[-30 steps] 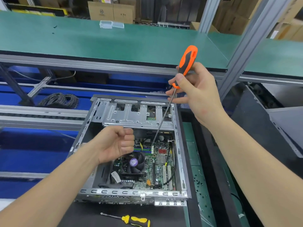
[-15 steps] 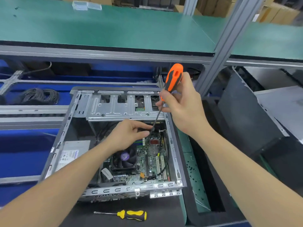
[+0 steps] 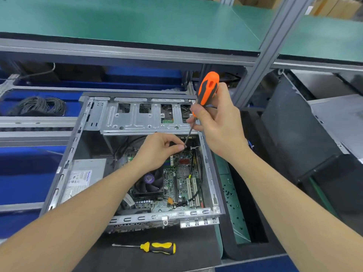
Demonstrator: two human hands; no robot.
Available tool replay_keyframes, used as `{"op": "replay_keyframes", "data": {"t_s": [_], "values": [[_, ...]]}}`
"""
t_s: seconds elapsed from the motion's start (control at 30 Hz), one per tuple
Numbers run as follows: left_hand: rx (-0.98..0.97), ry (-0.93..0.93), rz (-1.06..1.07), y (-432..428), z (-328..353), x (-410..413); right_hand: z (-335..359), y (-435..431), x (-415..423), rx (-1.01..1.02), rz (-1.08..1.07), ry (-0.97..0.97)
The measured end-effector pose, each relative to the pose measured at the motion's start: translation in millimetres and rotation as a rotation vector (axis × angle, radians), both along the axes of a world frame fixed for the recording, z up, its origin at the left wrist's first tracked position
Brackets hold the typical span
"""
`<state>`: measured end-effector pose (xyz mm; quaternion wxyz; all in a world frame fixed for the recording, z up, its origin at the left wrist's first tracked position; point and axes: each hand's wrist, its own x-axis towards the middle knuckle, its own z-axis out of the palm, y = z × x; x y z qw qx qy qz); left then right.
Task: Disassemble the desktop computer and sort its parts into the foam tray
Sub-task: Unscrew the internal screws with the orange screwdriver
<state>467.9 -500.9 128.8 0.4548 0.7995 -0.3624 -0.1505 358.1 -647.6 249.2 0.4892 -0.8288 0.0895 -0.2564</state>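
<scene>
Green-matted bench, desktop computer (image 3: 137,118) lying open beside the foam tray (image 3: 255,254).
Fingertips (image 3: 179,147) of the left hand (image 3: 159,152) pinched the tip of the orange screwdriver (image 3: 208,89) over the motherboard (image 3: 182,173), likely steadying it. The right hand (image 3: 216,122) curled round its handle to turn. A second earlier the left hand was a fist, short of the tip.

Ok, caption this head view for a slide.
Right hand holds an orange-handled screwdriver inside the open grey metal computer case; left hand pinches its tip.
</scene>
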Motion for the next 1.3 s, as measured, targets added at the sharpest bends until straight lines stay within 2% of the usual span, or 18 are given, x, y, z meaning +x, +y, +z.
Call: {"op": "replay_keyframes", "data": {"t_s": [0.3,0.5,0.6,0.7,0.8,0.9,0.97,1.0,1.13,1.3], "values": [[0.001,0.000,-0.007,1,-2,2,-2,-1,2,0.009,0.031,0.006],[-0.028,0.022,-0.076,6,8,3,7,-13,2,0.021,0.275,0.132],[-0.113,0.044,-0.144,3,17,0,18,-18,5,-0.062,0.391,0.193],[-0.161,0.052,-0.172,-2,22,-7,32,-18,6,-0.146,0.403,0.265],[-0.167,0.045,-0.146,-3,21,-8,54,-12,6,-0.427,0.256,0.273],[-0.150,0.056,-0.157,-3,19,-8,76,6,10,-0.677,-0.063,0.246],[-0.156,0.071,-0.161,-4,19,-9,86,20,17,-0.909,-0.260,0.352],[-0.154,0.078,-0.153,-5,18,-9,88,25,21,-0.967,-0.292,0.412],[-0.136,0.089,-0.142,-3,19,-3,96,26,42,-0.847,-0.116,0.608],[-0.114,0.085,-0.174,0,23,0,109,19,45,-0.888,0.176,0.606]]}}
